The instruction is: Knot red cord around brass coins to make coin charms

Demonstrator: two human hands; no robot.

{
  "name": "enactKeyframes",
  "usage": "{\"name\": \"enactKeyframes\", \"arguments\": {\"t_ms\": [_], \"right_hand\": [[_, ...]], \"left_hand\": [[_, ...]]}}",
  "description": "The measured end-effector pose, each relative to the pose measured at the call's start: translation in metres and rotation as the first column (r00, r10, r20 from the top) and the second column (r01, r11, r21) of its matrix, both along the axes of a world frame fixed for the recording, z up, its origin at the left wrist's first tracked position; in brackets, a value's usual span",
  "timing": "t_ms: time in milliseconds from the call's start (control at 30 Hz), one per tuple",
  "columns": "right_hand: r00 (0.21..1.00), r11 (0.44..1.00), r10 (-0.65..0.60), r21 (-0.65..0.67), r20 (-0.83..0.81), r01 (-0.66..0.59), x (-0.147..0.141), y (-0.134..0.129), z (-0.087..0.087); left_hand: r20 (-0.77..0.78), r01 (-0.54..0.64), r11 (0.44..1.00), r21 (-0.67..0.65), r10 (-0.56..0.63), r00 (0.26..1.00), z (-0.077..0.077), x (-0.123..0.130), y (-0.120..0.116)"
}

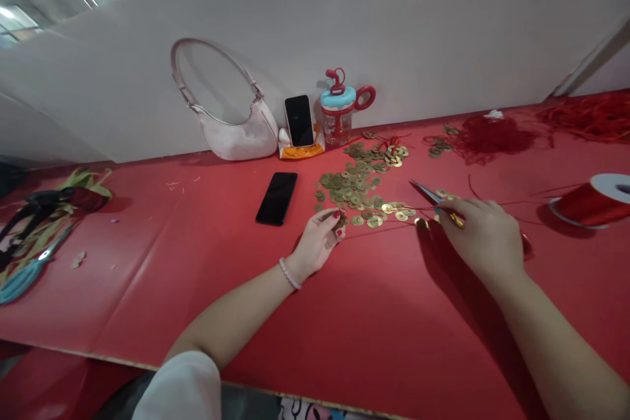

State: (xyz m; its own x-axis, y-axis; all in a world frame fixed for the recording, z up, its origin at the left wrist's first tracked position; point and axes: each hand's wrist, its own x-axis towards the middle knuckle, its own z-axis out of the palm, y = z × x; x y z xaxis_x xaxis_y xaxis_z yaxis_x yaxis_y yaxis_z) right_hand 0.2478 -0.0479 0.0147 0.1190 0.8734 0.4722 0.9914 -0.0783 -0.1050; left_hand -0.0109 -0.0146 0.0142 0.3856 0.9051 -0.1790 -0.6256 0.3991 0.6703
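At the centre of the frame, the left hand [315, 244] pinches round brass-coloured coins [340, 220] between thumb and fingertips, apparently to keep them steady; how many is hidden. Right of centre, the right hand [481, 239] has its fingers curled around a slim, pointed metal tool with yellow near the grip [426, 193], tip aimed toward upper left, probably so the point stays free. Between and above the hands lies a loose spread of holed brass-coloured discs [350, 188], seemingly heaped there for easy reach. Thin red cord [378, 230] crosses the red tabletop [354, 335] just below them. At the right edge, a white-flanged spool of red thread [583, 205] lies on its side, perhaps letting thread pull off freely.
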Motion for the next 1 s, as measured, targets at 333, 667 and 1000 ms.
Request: {"name": "enactKeyframes", "arguments": {"t_ms": [333,667,1000], "right_hand": [[0.812,0.915,0.318,-0.067,-0.489,-0.398,-0.015,-0.007,0.013],[0.615,0.721,0.536,-0.066,-0.578,-0.690,-0.056,-0.017,0.016],[0.568,0.663,0.380,-0.213,-0.730,-0.718,-0.039,-0.023,0.030]], "left_hand": [[-0.122,-0.049,0.999,-0.015,0.046,0.991,-0.002,0.003,0.000],[-0.507,0.242,0.940,0.241,-0.091,0.857,0.002,0.002,-0.008],[-0.668,0.352,0.882,0.314,-0.059,0.742,0.001,0.000,-0.011]]}}
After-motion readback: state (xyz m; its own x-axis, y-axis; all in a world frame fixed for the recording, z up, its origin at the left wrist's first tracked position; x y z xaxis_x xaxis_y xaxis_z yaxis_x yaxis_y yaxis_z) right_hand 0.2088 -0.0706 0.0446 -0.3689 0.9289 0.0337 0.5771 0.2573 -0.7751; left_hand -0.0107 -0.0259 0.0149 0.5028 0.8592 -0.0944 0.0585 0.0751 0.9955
